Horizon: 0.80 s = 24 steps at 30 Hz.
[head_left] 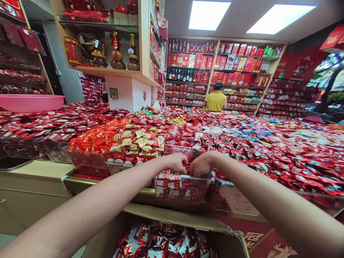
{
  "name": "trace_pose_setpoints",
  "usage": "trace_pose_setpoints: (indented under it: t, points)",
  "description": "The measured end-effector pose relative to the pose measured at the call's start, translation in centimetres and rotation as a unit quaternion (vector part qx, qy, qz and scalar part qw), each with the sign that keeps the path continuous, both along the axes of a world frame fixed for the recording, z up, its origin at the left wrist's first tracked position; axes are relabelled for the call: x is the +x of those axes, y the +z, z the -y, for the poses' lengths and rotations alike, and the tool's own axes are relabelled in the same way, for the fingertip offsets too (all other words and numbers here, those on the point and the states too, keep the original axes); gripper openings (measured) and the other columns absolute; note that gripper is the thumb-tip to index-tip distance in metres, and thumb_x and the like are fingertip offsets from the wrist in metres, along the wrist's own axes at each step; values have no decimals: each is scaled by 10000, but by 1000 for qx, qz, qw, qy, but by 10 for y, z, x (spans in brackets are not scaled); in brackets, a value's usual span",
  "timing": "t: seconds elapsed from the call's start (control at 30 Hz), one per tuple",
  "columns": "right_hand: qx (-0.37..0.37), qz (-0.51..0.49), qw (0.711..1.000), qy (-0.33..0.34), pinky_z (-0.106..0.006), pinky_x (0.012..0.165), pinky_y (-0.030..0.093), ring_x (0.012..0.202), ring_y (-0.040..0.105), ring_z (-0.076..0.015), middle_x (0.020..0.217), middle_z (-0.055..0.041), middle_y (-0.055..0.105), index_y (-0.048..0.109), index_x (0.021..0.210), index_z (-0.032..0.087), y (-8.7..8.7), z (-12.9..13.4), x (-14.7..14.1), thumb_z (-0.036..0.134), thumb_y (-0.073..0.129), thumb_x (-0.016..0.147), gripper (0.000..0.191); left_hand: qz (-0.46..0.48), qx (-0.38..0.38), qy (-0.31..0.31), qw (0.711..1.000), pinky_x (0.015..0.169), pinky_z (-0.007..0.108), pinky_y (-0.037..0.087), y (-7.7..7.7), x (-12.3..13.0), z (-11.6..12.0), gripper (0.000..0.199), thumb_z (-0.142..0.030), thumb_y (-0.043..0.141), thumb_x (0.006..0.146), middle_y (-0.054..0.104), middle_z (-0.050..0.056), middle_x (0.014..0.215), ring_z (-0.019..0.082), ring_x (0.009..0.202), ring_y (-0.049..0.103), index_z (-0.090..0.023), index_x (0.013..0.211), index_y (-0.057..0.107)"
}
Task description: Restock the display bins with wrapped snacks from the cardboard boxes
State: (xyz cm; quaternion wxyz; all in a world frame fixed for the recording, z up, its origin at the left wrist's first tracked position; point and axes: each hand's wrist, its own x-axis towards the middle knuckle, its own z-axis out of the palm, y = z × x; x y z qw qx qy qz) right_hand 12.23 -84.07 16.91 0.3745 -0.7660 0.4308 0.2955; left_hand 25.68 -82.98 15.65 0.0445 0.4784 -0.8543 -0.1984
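Note:
Both arms reach forward to a clear plastic bin (185, 186) partly filled with red and white packets. My left hand (177, 162) is closed over the bin, its fingers pinching a small red packet (186, 165). Close beside it on the right, my right hand (201, 165) is curled at the packet's other side, its fingertips mostly hidden behind the hand. Below the counter edge stands an open cardboard box (177, 216) holding many red and white wrapped packets (161, 242).
Neighbouring bins hold gold packets (138, 141) and red packets (94, 138). A pink basin (30, 103) sits at the left. A person in a yellow shirt (215, 101) stands near the back shelves (188, 53). A display cabinet (99, 70) overhangs the left counter.

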Motion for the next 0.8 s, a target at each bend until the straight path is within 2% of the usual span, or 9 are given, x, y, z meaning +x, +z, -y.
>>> trace_pose_setpoints:
  t: [0.13,0.3,0.43,0.57,0.8]
  points:
    - [44,38,998,-39,-210,507,443,495,567,-101,620,-5,619,602,870,128,1,-3,-4,6,334,643,372,9,41,-31,999,511,188,352,-5,0,0,306,-187,600,557,608,-17,675,107,580,470,-151,860,633]
    - [70,52,994,-58,-235,523,455,494,575,-117,626,-24,634,604,828,110,-3,-1,-4,15,360,639,323,13,110,-60,992,528,170,367,-3,-3,-1,199,-246,638,576,598,-61,568,84,538,471,-186,761,675]
    - [42,62,994,-74,-243,502,454,462,568,-121,606,-15,627,590,851,117,-4,-1,-4,21,380,632,318,23,132,-77,988,505,180,358,-3,-3,-2,193,-310,675,535,546,-78,467,84,494,454,-211,699,691]
    - [27,56,995,-80,-251,482,454,448,567,-124,596,-14,622,585,862,125,-5,-1,-3,32,367,644,322,48,132,-89,986,493,202,347,-6,-6,2,176,-289,726,449,513,-79,408,90,465,430,-214,605,690]
    - [-18,16,998,-64,-253,480,456,473,578,-134,642,-17,632,593,898,148,-8,4,2,55,413,654,317,64,153,-110,980,521,237,383,-15,-12,10,240,-257,748,413,610,-45,512,122,502,482,-215,642,690]
